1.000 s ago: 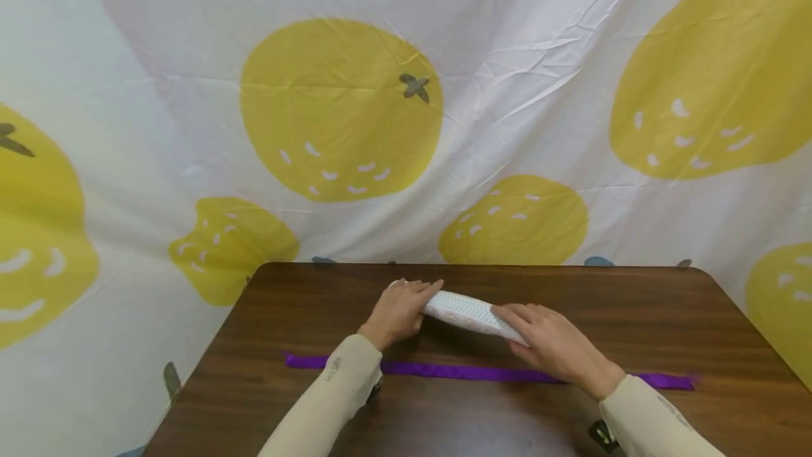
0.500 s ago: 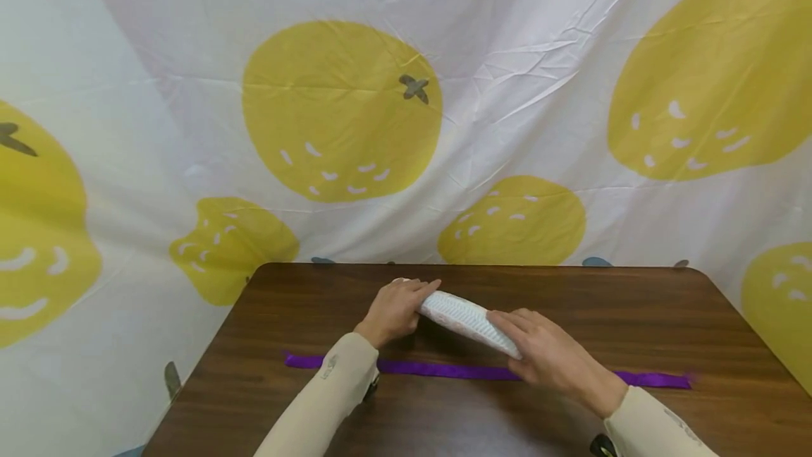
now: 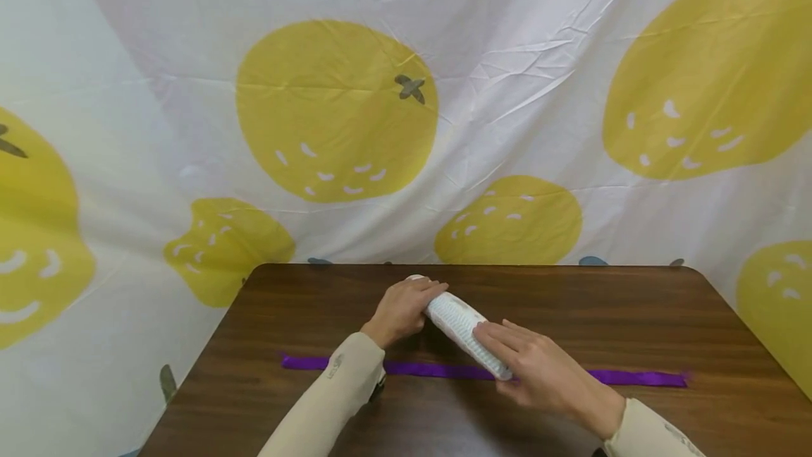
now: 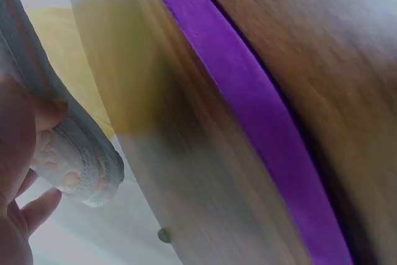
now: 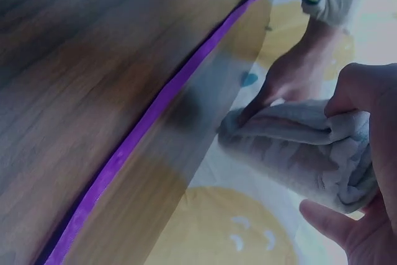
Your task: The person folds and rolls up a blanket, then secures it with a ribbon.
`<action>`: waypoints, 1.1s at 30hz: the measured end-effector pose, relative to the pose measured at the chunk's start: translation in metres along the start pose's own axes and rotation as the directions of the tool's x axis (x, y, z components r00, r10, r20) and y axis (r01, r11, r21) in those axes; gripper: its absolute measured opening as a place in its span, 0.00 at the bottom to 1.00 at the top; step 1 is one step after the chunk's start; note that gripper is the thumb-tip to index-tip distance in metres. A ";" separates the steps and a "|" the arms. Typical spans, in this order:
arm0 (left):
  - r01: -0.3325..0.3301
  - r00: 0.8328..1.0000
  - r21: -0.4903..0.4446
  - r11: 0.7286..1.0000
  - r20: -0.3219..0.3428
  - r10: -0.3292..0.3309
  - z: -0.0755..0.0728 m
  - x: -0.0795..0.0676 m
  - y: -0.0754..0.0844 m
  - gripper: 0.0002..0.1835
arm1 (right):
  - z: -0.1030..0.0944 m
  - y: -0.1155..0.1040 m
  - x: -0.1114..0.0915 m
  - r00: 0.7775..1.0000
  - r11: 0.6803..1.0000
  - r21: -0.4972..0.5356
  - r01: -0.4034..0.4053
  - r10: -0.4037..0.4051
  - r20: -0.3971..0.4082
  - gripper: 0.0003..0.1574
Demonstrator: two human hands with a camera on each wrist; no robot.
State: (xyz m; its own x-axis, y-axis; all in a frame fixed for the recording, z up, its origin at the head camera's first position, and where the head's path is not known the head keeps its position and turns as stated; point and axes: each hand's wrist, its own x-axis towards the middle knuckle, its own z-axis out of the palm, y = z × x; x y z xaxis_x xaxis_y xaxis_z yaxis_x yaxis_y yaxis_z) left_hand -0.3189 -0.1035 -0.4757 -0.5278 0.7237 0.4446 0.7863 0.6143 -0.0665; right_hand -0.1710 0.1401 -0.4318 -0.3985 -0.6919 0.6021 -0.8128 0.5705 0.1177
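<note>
A white and pale-blue towel (image 3: 458, 321), folded into a thick roll, is held at both ends above the table. My left hand (image 3: 401, 310) grips its far end; in the left wrist view the thumb lies along the towel (image 4: 74, 159) and fingertips show beneath it. My right hand (image 3: 548, 376) grips the near end, fingers over the top. Folded layers show at that end of the towel (image 5: 298, 159) in the right wrist view. Under the hands a purple ribbon (image 3: 438, 370) lies stretched from left to right across the table, partly hidden by the left forearm and right hand.
The brown wood-grain table (image 3: 304, 302) has a rounded back edge. Right behind it hangs a white cloth (image 3: 507, 20) printed with large yellow fruit. Dark straps sit at both sleeve cuffs.
My right hand has moved toward me and slightly left, swinging the towel's near end down over the ribbon. My left hand has barely moved, still gripping the far end.
</note>
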 end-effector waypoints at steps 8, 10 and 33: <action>-0.052 0.998 0.000 0.999 0.022 0.052 -0.003 0.013 0.012 0.37 | -0.005 -0.022 0.003 1.000 0.998 -0.060 -0.005 0.006 0.009 0.53; -0.069 0.997 0.012 0.998 0.036 0.068 -0.004 0.016 0.016 0.38 | -0.007 -0.029 0.003 1.000 0.997 -0.070 -0.010 0.012 0.025 0.54; -0.244 0.966 0.113 0.963 0.116 0.231 0.008 0.034 0.043 0.40 | -0.003 -0.065 -0.004 0.985 0.962 -0.270 0.040 0.006 0.170 0.46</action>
State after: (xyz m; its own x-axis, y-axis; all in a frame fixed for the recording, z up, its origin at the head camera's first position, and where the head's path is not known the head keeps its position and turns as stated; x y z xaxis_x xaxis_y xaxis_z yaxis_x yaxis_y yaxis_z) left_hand -0.3059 -0.0504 -0.4705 -0.3653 0.8776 0.3104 0.8499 0.4504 -0.2734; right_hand -0.1151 0.1075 -0.4393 -0.4701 -0.7535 0.4596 -0.6836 0.6402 0.3505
